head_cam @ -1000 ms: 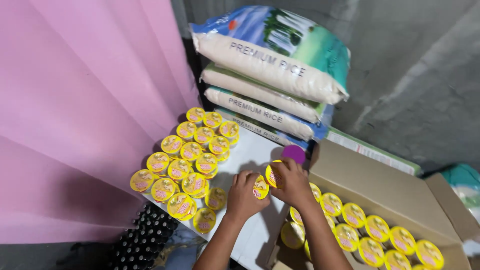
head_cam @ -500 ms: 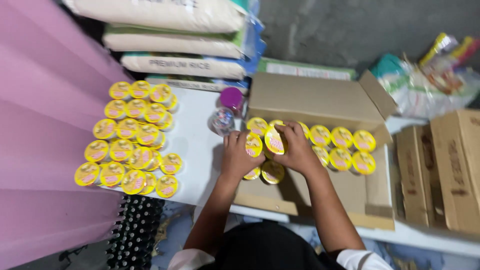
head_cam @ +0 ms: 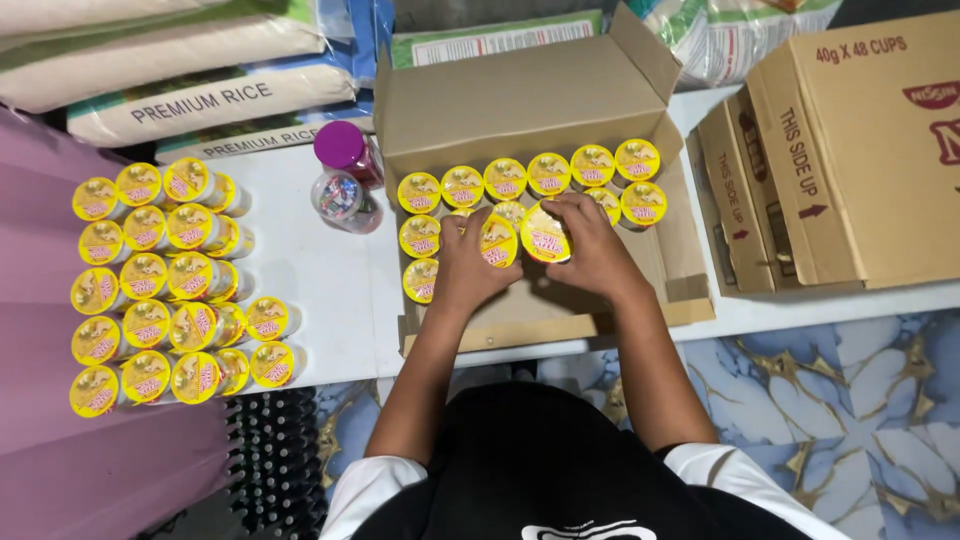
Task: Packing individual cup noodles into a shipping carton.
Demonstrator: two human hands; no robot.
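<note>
Both hands are down inside the open cardboard box (head_cam: 530,100) on the white table (head_cam: 330,290). The left hand (head_cam: 462,268) has its fingers (head_cam: 470,225) curled around a yellow-lidded cup (head_cam: 497,243), clamped on its side. The right hand (head_cam: 597,250) has its fingers (head_cam: 570,207) wrapped over a second yellow-lidded cup (head_cam: 543,233), gripping it from the right. The two held cups sit side by side, touching or very nearly so, in the middle of the box, just near of the far row.

Around them the box holds more cups of the same kind: a far row (head_cam: 527,177) running left to right along the back wall, and a few down the left side (head_cam: 420,258). The near right part of the box floor is bare cardboard.

To the left on the table stands a block of the same cups (head_cam: 165,285), packed close in rows. Between that block and the box are a purple-capped bottle (head_cam: 345,150) and a small clear jar (head_cam: 338,195) just beside it. Stacked rice sacks (head_cam: 180,75) lie at the far left, a pink curtain (head_cam: 90,470) hangs along the left edge, and closed cartons (head_cam: 850,150) stand to the right of the box.

Compared with half a second earlier, the view has swung closer over the box, while the hands remain on the two cups in much the same spot.
</note>
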